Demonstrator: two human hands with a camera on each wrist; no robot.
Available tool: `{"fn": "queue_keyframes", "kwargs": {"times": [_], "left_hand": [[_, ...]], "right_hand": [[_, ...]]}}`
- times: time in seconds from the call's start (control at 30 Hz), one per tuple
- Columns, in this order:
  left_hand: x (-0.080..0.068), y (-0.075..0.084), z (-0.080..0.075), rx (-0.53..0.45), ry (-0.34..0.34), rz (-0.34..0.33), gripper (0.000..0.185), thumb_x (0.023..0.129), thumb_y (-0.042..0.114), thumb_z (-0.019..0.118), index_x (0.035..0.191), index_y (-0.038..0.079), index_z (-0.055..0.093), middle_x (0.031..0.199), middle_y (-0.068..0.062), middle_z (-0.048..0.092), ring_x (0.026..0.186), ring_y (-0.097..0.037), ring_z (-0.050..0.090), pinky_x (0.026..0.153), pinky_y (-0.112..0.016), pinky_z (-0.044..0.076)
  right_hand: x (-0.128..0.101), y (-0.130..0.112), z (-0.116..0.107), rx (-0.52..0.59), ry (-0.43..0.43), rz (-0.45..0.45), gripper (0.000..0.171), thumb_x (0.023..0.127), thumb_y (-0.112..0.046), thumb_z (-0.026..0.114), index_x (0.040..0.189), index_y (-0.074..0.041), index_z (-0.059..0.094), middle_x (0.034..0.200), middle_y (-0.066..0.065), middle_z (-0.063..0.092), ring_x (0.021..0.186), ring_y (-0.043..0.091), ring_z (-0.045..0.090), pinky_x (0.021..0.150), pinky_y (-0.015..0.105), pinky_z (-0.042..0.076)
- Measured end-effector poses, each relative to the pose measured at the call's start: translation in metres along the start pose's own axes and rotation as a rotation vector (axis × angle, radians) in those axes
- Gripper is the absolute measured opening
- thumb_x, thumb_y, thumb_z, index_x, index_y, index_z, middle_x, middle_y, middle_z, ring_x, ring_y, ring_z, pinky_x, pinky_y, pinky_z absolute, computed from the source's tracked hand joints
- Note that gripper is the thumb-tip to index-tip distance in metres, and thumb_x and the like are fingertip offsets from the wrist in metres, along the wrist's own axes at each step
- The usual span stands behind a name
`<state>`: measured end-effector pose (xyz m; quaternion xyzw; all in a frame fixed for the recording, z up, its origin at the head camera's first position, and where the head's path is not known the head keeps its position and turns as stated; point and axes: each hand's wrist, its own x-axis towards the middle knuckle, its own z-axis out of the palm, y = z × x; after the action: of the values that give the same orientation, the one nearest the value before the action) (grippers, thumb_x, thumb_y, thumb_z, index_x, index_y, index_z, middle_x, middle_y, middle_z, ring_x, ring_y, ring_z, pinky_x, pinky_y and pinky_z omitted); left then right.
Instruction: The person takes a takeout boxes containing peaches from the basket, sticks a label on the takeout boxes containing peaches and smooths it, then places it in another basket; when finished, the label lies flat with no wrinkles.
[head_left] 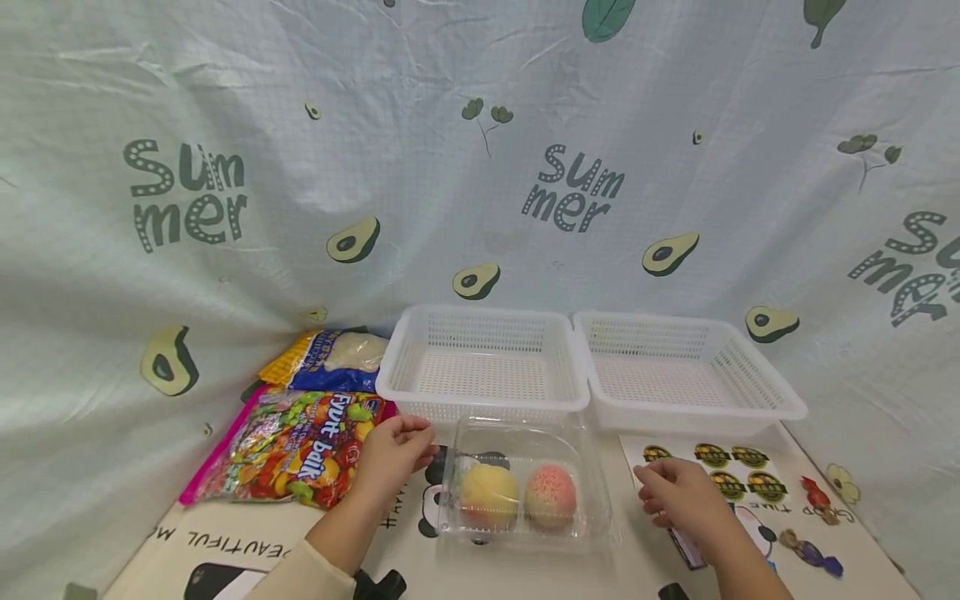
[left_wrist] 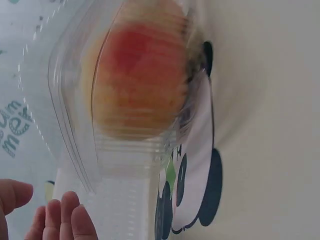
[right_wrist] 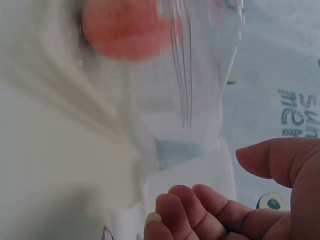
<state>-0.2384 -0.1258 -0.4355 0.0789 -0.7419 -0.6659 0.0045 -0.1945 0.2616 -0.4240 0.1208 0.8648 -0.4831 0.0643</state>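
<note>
A clear plastic box (head_left: 517,437) stands on the table between both hands in the head view. Through its wall show a yellow peach-like fruit (head_left: 489,496) on the left and a pink speckled one (head_left: 551,495) on the right. My left hand (head_left: 396,452) hovers just left of the box, near a fruit candy bag (head_left: 300,446), thumb and fingers apart and holding nothing. To the right of the box, my right hand (head_left: 681,498) has loosely bent fingers with nothing in them. Both wrist views show a gap between thumb and fingers; whether the lid is fastened I cannot tell.
Two white slotted baskets (head_left: 480,400) (head_left: 697,412) stand side by side behind the box. A blue and yellow packet (head_left: 341,358) lies at back left. On the right are a sheet of round stickers (head_left: 712,454), a red-wrapped candy (head_left: 816,493) and a purple-wrapped candy (head_left: 812,552).
</note>
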Motion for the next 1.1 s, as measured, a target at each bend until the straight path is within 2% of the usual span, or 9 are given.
{"fn": "queue_keyframes", "kwargs": {"times": [0.17, 0.37, 0.5, 0.63, 0.87, 1.0, 1.1], "left_hand": [[-0.017, 0.002, 0.001, 0.111, -0.059, 0.059, 0.034, 0.096, 0.024, 0.073, 0.125, 0.006, 0.068, 0.114, -0.009, 0.072, 0.1, -0.02, 0.07, 0.088, -0.035, 0.062], [-0.03, 0.002, 0.004, 0.188, -0.125, 0.176, 0.049, 0.091, 0.028, 0.079, 0.133, 0.005, 0.064, 0.128, -0.012, 0.068, 0.117, -0.027, 0.066, 0.096, -0.04, 0.059], [-0.035, 0.002, 0.008, 0.297, -0.167, 0.212, 0.073, 0.084, 0.042, 0.084, 0.142, 0.007, 0.057, 0.137, -0.013, 0.064, 0.126, -0.032, 0.062, 0.102, -0.047, 0.055], [-0.042, 0.002, 0.013, 0.425, -0.169, 0.232, 0.095, 0.074, 0.052, 0.089, 0.149, 0.008, 0.05, 0.143, -0.012, 0.059, 0.132, -0.037, 0.057, 0.105, -0.055, 0.052], [-0.048, -0.003, 0.018, 0.531, -0.182, 0.296, 0.113, 0.064, 0.06, 0.092, 0.153, 0.009, 0.045, 0.151, -0.011, 0.052, 0.141, -0.041, 0.048, 0.109, -0.063, 0.045], [-0.049, -0.006, 0.019, 0.582, -0.202, 0.331, 0.116, 0.062, 0.065, 0.091, 0.154, 0.012, 0.043, 0.151, -0.008, 0.051, 0.14, -0.037, 0.049, 0.11, -0.062, 0.044], [-0.05, -0.007, 0.02, 0.612, -0.213, 0.346, 0.115, 0.061, 0.067, 0.09, 0.154, 0.014, 0.044, 0.149, -0.006, 0.052, 0.138, -0.033, 0.05, 0.11, -0.061, 0.045]], "right_hand": [[0.019, 0.009, -0.02, -0.048, -0.011, -0.026, 0.039, 0.103, -0.028, 0.058, 0.114, 0.009, 0.063, 0.098, 0.017, 0.069, 0.081, 0.023, 0.067, 0.068, 0.037, 0.062], [0.044, 0.014, -0.039, -0.122, 0.0, -0.056, 0.033, 0.101, -0.016, 0.056, 0.117, 0.012, 0.062, 0.103, 0.021, 0.068, 0.086, 0.023, 0.067, 0.071, 0.038, 0.063], [0.058, 0.016, -0.046, -0.145, 0.001, -0.021, 0.031, 0.099, -0.012, 0.056, 0.116, 0.014, 0.061, 0.103, 0.022, 0.067, 0.085, 0.024, 0.067, 0.07, 0.038, 0.063], [0.073, 0.017, -0.05, -0.164, 0.005, 0.047, 0.029, 0.097, -0.009, 0.056, 0.113, 0.014, 0.061, 0.096, 0.02, 0.067, 0.082, 0.023, 0.066, 0.068, 0.038, 0.062], [0.091, 0.02, -0.055, -0.276, 0.006, 0.101, 0.025, 0.093, -0.006, 0.055, 0.106, 0.015, 0.061, 0.081, 0.015, 0.064, 0.071, 0.022, 0.064, 0.061, 0.035, 0.06], [0.096, 0.022, -0.057, -0.338, 0.004, 0.081, 0.013, 0.087, -0.001, 0.051, 0.08, 0.006, 0.059, 0.066, 0.008, 0.058, 0.058, 0.018, 0.057, 0.051, 0.029, 0.052], [0.099, 0.024, -0.057, -0.458, -0.007, 0.025, 0.023, 0.079, 0.002, 0.048, 0.058, -0.007, 0.05, 0.052, 0.001, 0.047, 0.047, 0.013, 0.046, 0.045, 0.026, 0.041]]}}
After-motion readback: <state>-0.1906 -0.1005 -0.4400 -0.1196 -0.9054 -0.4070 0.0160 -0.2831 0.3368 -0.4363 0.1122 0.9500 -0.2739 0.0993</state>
